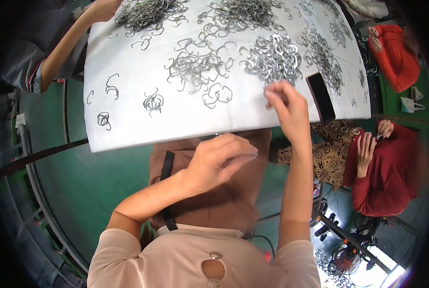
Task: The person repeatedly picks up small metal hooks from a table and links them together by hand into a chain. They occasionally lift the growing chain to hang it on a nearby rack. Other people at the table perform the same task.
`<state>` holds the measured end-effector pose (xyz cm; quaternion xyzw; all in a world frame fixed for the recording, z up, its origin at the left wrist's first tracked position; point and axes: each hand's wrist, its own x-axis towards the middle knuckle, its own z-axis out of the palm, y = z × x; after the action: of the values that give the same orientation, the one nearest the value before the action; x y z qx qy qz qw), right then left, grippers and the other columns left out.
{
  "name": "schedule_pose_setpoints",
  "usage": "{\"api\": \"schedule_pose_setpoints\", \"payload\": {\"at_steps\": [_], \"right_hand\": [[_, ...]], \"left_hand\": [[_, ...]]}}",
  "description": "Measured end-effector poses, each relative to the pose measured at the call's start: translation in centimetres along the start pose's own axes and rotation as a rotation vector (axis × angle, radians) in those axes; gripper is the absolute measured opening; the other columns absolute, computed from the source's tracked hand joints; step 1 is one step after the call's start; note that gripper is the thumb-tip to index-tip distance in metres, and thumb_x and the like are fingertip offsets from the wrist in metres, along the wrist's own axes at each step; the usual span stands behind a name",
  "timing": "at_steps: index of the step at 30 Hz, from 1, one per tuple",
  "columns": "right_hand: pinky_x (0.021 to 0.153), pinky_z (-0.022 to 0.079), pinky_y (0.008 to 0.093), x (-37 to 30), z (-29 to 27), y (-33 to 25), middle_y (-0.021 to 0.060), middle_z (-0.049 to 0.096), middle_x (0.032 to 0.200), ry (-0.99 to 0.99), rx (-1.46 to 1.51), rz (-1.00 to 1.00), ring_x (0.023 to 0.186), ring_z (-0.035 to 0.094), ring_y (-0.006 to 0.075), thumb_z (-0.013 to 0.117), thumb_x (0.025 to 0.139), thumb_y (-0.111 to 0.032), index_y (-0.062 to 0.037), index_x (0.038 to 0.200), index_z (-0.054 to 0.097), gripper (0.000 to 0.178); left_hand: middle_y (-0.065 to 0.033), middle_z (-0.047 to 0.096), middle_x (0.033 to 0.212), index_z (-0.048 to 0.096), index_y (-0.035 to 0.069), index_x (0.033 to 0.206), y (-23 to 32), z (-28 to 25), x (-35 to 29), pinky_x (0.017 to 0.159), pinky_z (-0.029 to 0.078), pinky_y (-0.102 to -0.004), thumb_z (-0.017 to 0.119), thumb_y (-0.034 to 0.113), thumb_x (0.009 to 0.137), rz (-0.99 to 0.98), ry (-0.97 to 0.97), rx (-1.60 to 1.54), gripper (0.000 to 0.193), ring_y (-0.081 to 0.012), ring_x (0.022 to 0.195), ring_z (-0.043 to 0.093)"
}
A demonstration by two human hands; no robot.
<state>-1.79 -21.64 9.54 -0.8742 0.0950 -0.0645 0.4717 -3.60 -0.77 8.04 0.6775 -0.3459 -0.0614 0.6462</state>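
Observation:
My left hand (218, 161) is raised in front of my lap, just off the near table edge, its thumb and fingers pressed together. Anything between those fingertips is too small or hidden to make out. Over the table's near side, my right hand (291, 108) has its fingers curled in, thumb toward forefinger, beside a pile of shiny flat metal hooks (277, 55). What it pinches, if anything, does not show. Left of that pile lies a looser heap of thin bent wire hooks (195, 67). Smaller clusters of wire pieces (153, 102) are spread toward the left corner.
A black phone (321, 98) lies right of my right hand. Larger wire heaps (147, 14) cover the far side of the white table (176, 127). Another person's arm (65, 53) reaches in at the left. People in red (394, 57) and dark red (387, 168) sit at the right.

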Motion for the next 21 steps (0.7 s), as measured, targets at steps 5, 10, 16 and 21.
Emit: {"api": "schedule_pose_setpoints", "payload": {"at_steps": [5, 10, 16, 21], "right_hand": [[0.077, 0.048, 0.0385, 12.3, 3.3, 0.8, 0.0111, 0.067, 0.092, -0.159, -0.452, -0.218, 0.088, 0.062, 0.0305, 0.060, 0.085, -0.013, -0.0049, 0.094, 0.065, 0.013], [0.074, 0.048, 0.0373, 17.6, 5.8, 0.5, 0.0079, 0.068, 0.087, -0.377, -0.678, -0.125, 0.083, 0.063, 0.0252, 0.065, 0.080, -0.016, -0.0081, 0.089, 0.067, 0.012], [0.074, 0.049, 0.0385, 18.7, 7.1, 0.4, 0.0053, 0.068, 0.082, -0.383, -0.623, -0.157, 0.083, 0.064, 0.0243, 0.068, 0.077, -0.017, -0.0123, 0.086, 0.069, 0.010], [0.076, 0.049, 0.0390, 19.3, 9.8, -1.3, 0.0061, 0.067, 0.086, -0.407, -0.556, -0.279, 0.087, 0.063, 0.0249, 0.068, 0.077, -0.018, -0.0114, 0.088, 0.068, 0.013]], "left_hand": [[-0.0096, 0.066, 0.087, 0.069, 0.004, 0.092, -0.2, -0.9, -0.4, 0.063, 0.051, -0.0294, 0.072, -0.004, 0.072, -0.028, -0.040, -0.044, 0.022, -0.0213, 0.075, 0.064], [-0.0080, 0.065, 0.087, 0.070, 0.005, 0.092, -0.5, -1.2, -0.5, 0.060, 0.051, -0.0288, 0.073, -0.004, 0.072, -0.036, -0.007, -0.117, 0.022, -0.0200, 0.073, 0.064], [-0.0062, 0.066, 0.085, 0.070, 0.005, 0.091, -0.9, -1.3, -0.6, 0.065, 0.052, -0.0297, 0.074, -0.003, 0.071, -0.064, -0.005, -0.149, 0.022, -0.0190, 0.077, 0.064], [-0.0060, 0.067, 0.087, 0.070, 0.003, 0.091, -1.6, -1.3, -0.8, 0.067, 0.052, -0.0296, 0.073, -0.003, 0.071, -0.073, -0.021, -0.194, 0.021, -0.0195, 0.079, 0.063]]}}
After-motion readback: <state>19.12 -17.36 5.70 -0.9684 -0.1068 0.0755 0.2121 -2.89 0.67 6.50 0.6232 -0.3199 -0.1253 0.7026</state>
